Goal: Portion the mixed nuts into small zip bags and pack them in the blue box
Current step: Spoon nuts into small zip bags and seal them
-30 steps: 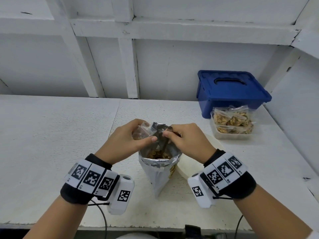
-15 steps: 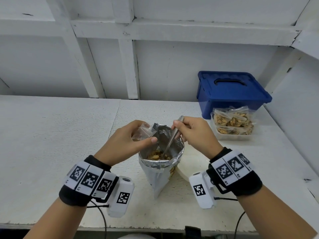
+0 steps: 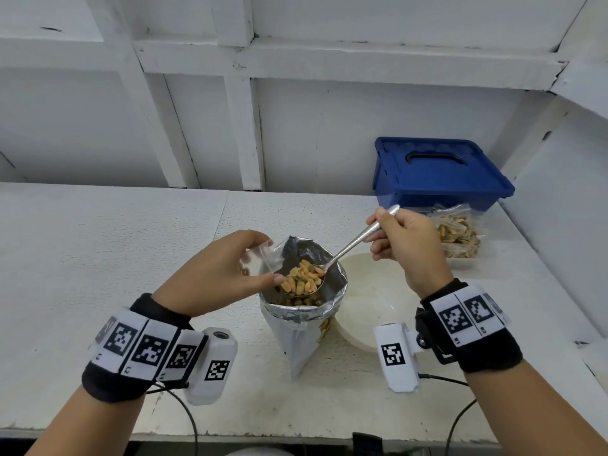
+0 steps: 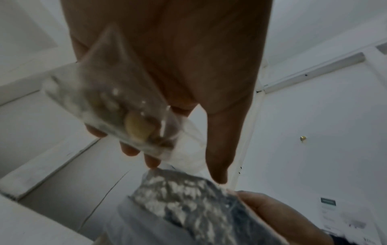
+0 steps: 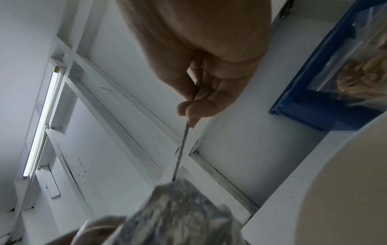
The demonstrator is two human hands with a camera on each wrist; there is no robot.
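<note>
A silver foil bag of mixed nuts (image 3: pixel 304 319) stands open at the middle of the white table. My right hand (image 3: pixel 403 240) grips the handle of a metal spoon (image 3: pixel 353 243), whose bowl is heaped with nuts just above the foil bag's mouth. My left hand (image 3: pixel 220 274) holds a small clear zip bag (image 3: pixel 255 258) beside the foil bag's left rim. In the left wrist view the zip bag (image 4: pixel 123 114) has a few nuts in it. The blue box (image 3: pixel 437 176) sits lidded at the back right.
A clear tub of filled zip bags (image 3: pixel 459 232) stands in front of the blue box. A round white lid or plate (image 3: pixel 371 297) lies right of the foil bag. White wall framing runs behind the table; a side wall closes in at the right.
My right hand has lifted up and to the right, drawing the spoon out of the foil bag with a heap of nuts. My left hand has stayed by the rim with the zip bag.
</note>
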